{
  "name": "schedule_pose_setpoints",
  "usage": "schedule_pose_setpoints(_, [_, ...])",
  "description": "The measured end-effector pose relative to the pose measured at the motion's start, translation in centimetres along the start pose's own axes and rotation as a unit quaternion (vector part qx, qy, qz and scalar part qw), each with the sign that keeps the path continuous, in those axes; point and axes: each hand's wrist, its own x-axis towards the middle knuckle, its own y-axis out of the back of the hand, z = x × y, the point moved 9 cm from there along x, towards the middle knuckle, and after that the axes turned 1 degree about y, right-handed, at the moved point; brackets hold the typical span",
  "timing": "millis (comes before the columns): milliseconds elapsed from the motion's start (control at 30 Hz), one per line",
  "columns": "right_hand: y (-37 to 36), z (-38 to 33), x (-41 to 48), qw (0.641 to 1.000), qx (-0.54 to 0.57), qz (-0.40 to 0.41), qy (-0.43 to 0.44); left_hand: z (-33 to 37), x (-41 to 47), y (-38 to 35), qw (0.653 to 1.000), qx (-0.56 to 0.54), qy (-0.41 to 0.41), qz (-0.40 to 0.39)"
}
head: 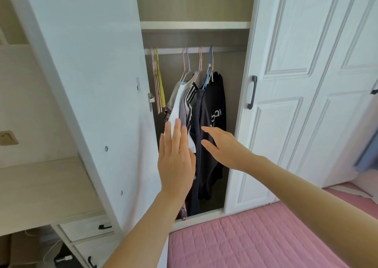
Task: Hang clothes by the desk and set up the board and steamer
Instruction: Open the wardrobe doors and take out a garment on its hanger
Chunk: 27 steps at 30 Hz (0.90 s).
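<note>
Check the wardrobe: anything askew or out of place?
Nothing damaged or spilled. Patterned fabric sits low by the wardrobe floor; fallen or hanging long, cannot tell. Empty hangers bunch left on the rail.

the clothes (196, 112) hang bunched at frame centre on pink and blue hangers (199, 67). a white top (177, 106) hangs at their left, a black lettered top (216, 104) at their right.

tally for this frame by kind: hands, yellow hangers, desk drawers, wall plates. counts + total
hands: 2, left hand, right hand
yellow hanger: 1
desk drawers: 2, upper drawer, lower drawer
wall plate: 1
total: 6
</note>
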Motion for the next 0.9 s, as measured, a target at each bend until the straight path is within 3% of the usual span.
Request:
schedule_pose_setpoints(100, [0.2,0.7,3.7,1.000,-0.006,0.003,0.003,-1.3,4.0,-4.3,1.000,0.005,0.009,-0.022])
schedule_pose_setpoints(233, [-0.1,1.4,9.6,1.000,-0.022,-0.016,-0.001,-4.3,8.9,-7.6,0.986,-0.071,0.147,-0.010])
schedule_pose_setpoints(300, [-0.8,2.1,12.8,0.998,-0.053,-0.039,-0.001,-4.7,11.3,-9.4,0.982,-0.093,0.166,-0.015])
schedule_pose_setpoints(500, [0.5,3.9,21.3,0.996,-0.092,0.005,0.016,-7.0,16.4,-13.8,0.977,-0.138,0.144,-0.071])
schedule_pose_setpoints(667, [1.7,3.8,26.6,0.989,-0.125,0.060,0.053,-9.1,18.8,-17.4,0.986,-0.068,0.100,-0.117])
schedule_pose_setpoints(800, [0.5,4.0,29.9,0.991,-0.124,0.050,0.022,-10.4,19.5,-20.5,0.981,0.032,0.097,-0.164])
schedule_pose_setpoints(900, [-0.2,4.5,30.9,0.994,-0.067,0.075,-0.031,-10.2,19.6,-20.8,0.983,0.023,0.094,-0.154])
